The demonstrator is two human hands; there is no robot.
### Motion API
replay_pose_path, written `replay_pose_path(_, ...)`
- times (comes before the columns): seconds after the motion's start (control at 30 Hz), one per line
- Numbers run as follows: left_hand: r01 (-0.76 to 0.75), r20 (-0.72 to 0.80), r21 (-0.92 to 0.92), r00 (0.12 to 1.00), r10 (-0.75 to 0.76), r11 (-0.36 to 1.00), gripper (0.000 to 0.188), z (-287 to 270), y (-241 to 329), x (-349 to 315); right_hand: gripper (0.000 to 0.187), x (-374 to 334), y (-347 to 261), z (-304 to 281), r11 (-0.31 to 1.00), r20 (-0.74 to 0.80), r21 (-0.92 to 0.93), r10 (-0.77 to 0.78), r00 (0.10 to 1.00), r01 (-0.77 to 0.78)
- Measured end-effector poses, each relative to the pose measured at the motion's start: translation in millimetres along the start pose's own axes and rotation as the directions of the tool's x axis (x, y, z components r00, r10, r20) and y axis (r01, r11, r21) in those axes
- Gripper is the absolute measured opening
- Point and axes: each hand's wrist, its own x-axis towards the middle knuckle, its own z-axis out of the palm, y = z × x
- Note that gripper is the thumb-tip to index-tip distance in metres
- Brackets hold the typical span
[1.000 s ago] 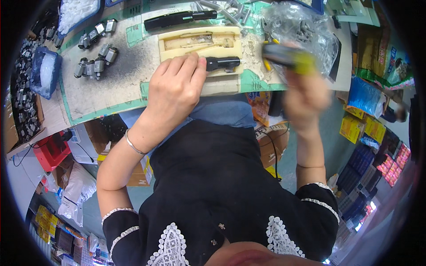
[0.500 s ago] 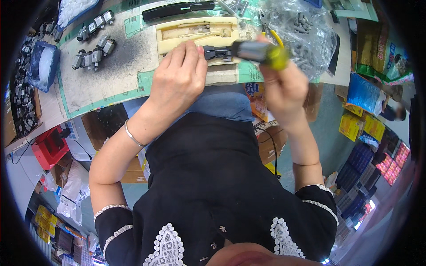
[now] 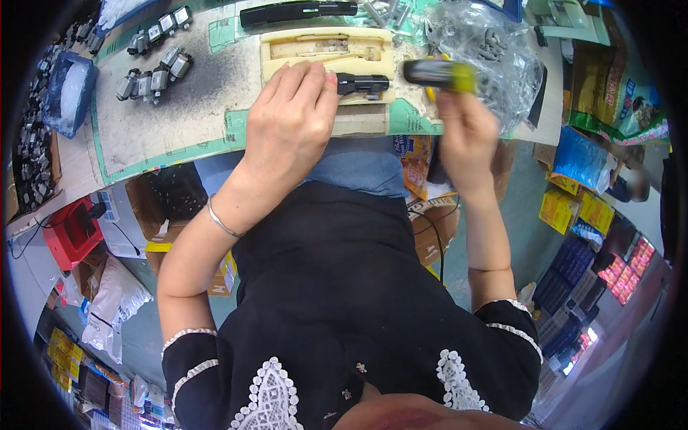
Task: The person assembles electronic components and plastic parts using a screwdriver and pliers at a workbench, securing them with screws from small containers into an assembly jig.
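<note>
A cream-coloured jig (image 3: 326, 64) with moulded recesses lies on the bench in front of me. In its near slot sits a long black plastic part (image 3: 364, 84), its left end hidden under my left hand. My left hand (image 3: 290, 107) is closed over that end, fingers together and pressed down on it. To the right of the jig, my right hand (image 3: 467, 132) is closed around a stubby black tool with a yellow-green end (image 3: 433, 74). The tool is held above the bench, apart from the black part. Motion blurs it, so its exact kind does not show.
Behind the jig lies a long black casing (image 3: 297, 13). Small grey-silver motors (image 3: 154, 79) stand in two rows at left, near a blue tray (image 3: 70, 100) holding white material. A clear plastic bag (image 3: 494, 64) of grey parts lies at right, beside loose grey pieces.
My right hand has moved the tool slightly right, away from the jig, uncovering the black part's right end. My left hand stays on the black part. The view has shifted slightly.
</note>
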Motion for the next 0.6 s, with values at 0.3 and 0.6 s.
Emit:
replay_pose_path(0.3,0.23,0.112,-0.089,0.969,-0.219,0.969,0.027,7.9,44.2,-32.6,0.012,26.5,-25.1,23.3,0.941,0.127,-0.002,-0.334,0.934,0.337)
replay_pose_path(0.6,0.256,0.078,0.071,0.962,-0.262,0.964,0.005,21.0,56.7,-45.3,0.025,27.4,-27.2,45.8,0.864,0.328,-0.109,-0.436,0.838,0.491)
